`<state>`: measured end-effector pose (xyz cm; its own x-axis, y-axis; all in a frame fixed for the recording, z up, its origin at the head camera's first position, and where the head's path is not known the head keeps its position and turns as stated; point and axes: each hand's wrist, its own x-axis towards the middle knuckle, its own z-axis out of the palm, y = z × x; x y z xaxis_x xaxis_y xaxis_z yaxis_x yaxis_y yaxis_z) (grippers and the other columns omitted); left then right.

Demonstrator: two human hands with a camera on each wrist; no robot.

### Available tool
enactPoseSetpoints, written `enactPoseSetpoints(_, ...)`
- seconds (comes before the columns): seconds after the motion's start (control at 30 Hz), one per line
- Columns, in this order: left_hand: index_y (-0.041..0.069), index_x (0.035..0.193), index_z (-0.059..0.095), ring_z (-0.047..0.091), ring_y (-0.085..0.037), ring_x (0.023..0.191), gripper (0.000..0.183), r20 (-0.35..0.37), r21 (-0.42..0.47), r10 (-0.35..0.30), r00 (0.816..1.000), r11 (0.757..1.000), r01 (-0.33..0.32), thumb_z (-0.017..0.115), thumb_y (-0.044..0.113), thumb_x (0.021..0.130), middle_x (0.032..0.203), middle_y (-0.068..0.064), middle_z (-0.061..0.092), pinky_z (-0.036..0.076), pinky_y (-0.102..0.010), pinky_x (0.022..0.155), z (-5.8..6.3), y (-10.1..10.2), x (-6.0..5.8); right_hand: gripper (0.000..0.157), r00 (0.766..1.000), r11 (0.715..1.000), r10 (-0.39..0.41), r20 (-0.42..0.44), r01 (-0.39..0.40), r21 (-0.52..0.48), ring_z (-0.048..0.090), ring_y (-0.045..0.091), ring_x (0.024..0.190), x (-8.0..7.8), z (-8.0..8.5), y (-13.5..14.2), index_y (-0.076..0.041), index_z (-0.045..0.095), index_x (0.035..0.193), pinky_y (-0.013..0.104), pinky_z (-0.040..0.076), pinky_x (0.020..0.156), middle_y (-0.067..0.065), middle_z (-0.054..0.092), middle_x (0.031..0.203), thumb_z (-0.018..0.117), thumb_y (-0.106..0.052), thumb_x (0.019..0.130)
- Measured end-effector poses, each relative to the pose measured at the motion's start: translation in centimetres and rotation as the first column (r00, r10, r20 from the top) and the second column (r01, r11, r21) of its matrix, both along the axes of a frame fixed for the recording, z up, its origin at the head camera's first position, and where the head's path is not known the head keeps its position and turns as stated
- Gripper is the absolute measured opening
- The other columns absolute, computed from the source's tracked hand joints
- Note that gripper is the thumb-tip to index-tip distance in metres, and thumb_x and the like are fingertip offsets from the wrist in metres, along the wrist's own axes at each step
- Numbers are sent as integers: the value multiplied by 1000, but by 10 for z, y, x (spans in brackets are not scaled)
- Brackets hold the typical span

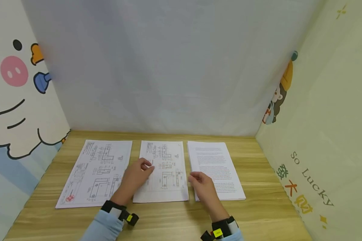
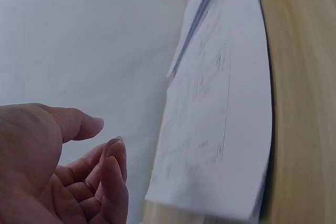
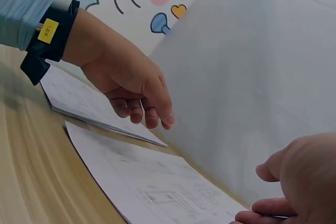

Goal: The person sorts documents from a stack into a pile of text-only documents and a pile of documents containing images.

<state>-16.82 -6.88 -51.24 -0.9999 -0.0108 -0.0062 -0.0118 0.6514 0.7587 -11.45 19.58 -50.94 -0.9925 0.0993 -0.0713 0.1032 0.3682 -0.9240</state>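
Observation:
Three paper stacks lie side by side on the wooden table. The left stack (image 1: pixel 81 177) shows technical drawings and a red stamp. Similar drawings cover the middle stack (image 1: pixel 176 184), while the right stack (image 1: pixel 220 167) carries lines of printed text. My left hand (image 1: pixel 134 180) hovers over the middle stack's left side, fingers loosely curled, thumb and fingertips apart in the left wrist view. My right hand (image 1: pixel 203 189) is above the left edge of the text stack, fingers bent loosely. Nothing shows between the fingers of either hand.
A wooden table (image 1: pixel 157 221) runs under the stacks, with bare wood in front. Behind it hangs a plain pale curtain (image 1: pixel 169 67). Printed panels stand at both sides, the left one (image 1: pixel 15 117) with a cartoon, the right one (image 1: pixel 328 134) with lettering.

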Motion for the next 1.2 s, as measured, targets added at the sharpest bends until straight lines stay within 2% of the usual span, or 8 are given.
enactPoseSetpoints(0.2, 5, 119, 68, 61, -22, 83, 36, 48, -46, 84, 995, 996, -81, 66, 36, 100, 103, -11, 69, 47, -32, 66, 6, -76, 18, 48, 983, 971, 171, 70, -157, -180, 69, 27, 110, 1, 2, -42, 8, 65, 132, 40, 56, 95, 20, 71, 123, 66, -29, 102)
enactPoseSetpoints(0.33, 2, 120, 66, 61, -26, 85, 43, 55, -116, 153, 987, 982, -146, 62, 41, 102, 105, -15, 68, 46, -35, 67, 6, -122, 29, 48, 967, 959, 237, 91, -218, -180, 70, 25, 109, 1, 3, -73, 5, 67, 131, 40, 56, 95, 15, 74, 119, 67, -32, 101)
enactPoseSetpoints(0.47, -2, 126, 63, 60, -36, 96, 51, 77, -168, 264, 961, 954, -249, 59, 44, 103, 116, -23, 66, 47, -47, 76, 4, -162, 36, 50, 946, 946, 305, 107, -288, -147, 69, 20, 108, 1, 5, -103, 1, 67, 133, 41, 55, 96, 8, 74, 120, 66, -36, 100)
enactPoseSetpoints(0.6, -6, 134, 59, 55, -45, 109, 58, 91, -204, 354, 931, 922, -330, 57, 42, 104, 129, -31, 58, 44, -58, 87, 2, -194, 38, 55, 907, 908, 390, 158, -350, -230, 67, 20, 113, 3, 10, -132, 3, 64, 137, 41, 54, 99, 10, 70, 129, 65, -38, 100)
enactPoseSetpoints(0.73, -10, 141, 52, 49, -50, 117, 63, 122, -242, 402, 908, 899, -365, 57, 40, 103, 137, -36, 49, 43, -64, 94, 4, -211, 40, 60, 869, 867, 445, 215, -359, -345, 67, 24, 116, 6, 15, -156, 6, 61, 139, 42, 54, 99, 12, 68, 132, 67, -37, 98)
enactPoseSetpoints(0.87, -13, 144, 47, 45, -52, 117, 68, 174, -289, 419, 891, 887, -361, 58, 40, 103, 142, -40, 43, 41, -67, 98, 7, -217, 41, 58, 849, 848, 464, 253, -344, -403, 66, 26, 117, 7, 13, -172, 10, 63, 134, 43, 53, 100, 15, 68, 130, 66, -37, 99)
enactPoseSetpoints(1.07, -18, 149, 34, 47, -52, 113, 81, 281, -318, 407, 869, 894, -317, 55, 45, 103, 141, -43, 42, 41, -67, 99, 2, -220, 38, 55, 820, 802, 489, 298, -289, -523, 60, 28, 126, 5, 8, -180, 14, 61, 130, 44, 48, 106, 19, 63, 135, 65, -33, 101)
enactPoseSetpoints(1.2, -22, 149, 29, 50, -50, 104, 87, 325, -343, 377, 867, 902, -263, 53, 47, 102, 133, -45, 45, 43, -65, 95, -2, -220, 39, 57, 798, 762, 520, 303, -273, -588, 57, 30, 131, 2, 7, -181, 15, 57, 135, 46, 45, 110, 20, 61, 139, 63, -31, 103)
